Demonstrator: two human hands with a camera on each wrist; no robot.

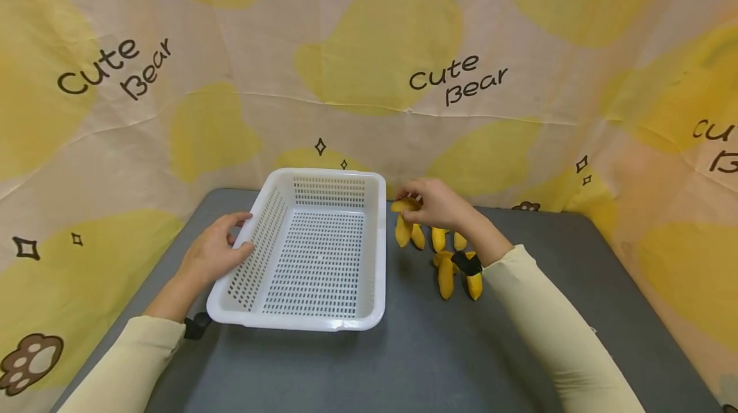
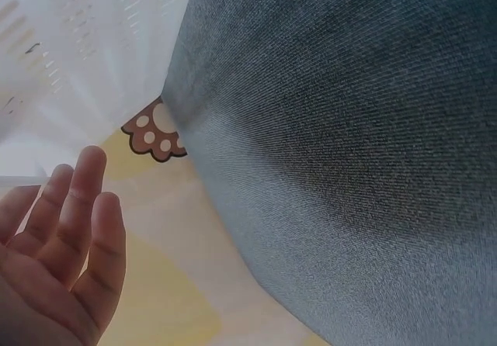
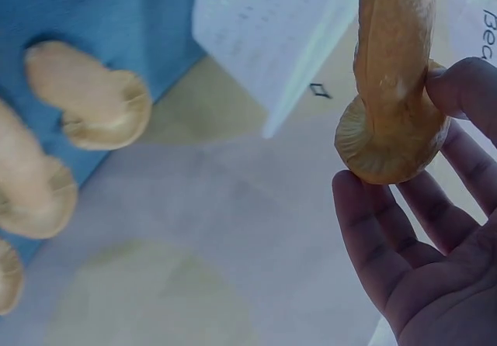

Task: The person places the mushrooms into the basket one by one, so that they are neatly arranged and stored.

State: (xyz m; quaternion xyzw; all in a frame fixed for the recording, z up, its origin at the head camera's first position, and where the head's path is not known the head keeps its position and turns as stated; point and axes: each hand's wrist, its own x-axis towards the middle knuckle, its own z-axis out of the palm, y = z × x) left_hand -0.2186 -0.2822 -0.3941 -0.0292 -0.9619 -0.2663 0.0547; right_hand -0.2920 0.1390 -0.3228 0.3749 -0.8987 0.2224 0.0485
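A mushroom (image 1: 403,231) with a ribbed cap and a thick stem hangs from my right hand (image 1: 434,202), just off the basket's right side. In the right wrist view, the thumb and fingertips hold this mushroom (image 3: 396,59) around its cap, stem pointing up in that picture. My left hand (image 1: 216,251) is at the left rim of a white slotted basket (image 1: 377,259), its thumb and index fingertip at the edge. The left wrist view shows the other fingers (image 2: 89,183) loosely extended outside the basket wall. Nothing lies inside the basket.
Several more mushrooms (image 1: 446,275) lie in two rows on the grey table (image 1: 403,362), right of the basket; my right wrist partly covers them. A patterned cloth (image 1: 369,80) hangs close behind the table and along its sides.
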